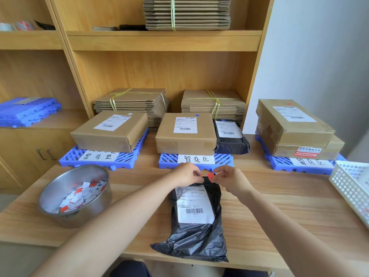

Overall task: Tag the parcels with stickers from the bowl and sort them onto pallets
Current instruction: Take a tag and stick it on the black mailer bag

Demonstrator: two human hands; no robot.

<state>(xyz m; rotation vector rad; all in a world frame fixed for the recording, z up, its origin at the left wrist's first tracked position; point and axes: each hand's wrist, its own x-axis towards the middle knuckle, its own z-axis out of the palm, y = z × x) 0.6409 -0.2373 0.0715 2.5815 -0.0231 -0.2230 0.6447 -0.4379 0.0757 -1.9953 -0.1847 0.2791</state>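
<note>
Black parcel [196,222]: lies flat on the table [279,198] near the front edge, white shipping label facing up.
Right hand [232,179]: hovers over the parcel's far end, thumb and forefinger pinching a red sticker [210,176].
Left hand [184,174]: fingers curled, tips bunched just beside the sticker; whether they grip its backing or nothing cannot be told.
Bowl [95,208]: steel, on the table to the left of the parcel, holding loose red-and-white stickers [79,194].
Basket [351,186]: white plastic lattice, at the table's right edge.
Left pallet [69,155]: blue, carrying 1 brown box [109,130] and a handwritten paper sign.
Middle pallet [167,158]: 1 brown box [185,134] with a black bag parcel [229,136] touching its right side.
Right pallet [279,162]: 2 brown boxes [293,124] stacked.
Cardboard bundles [131,100]: flat, tied with yellow strap, on the shelf behind the pallets.
</note>
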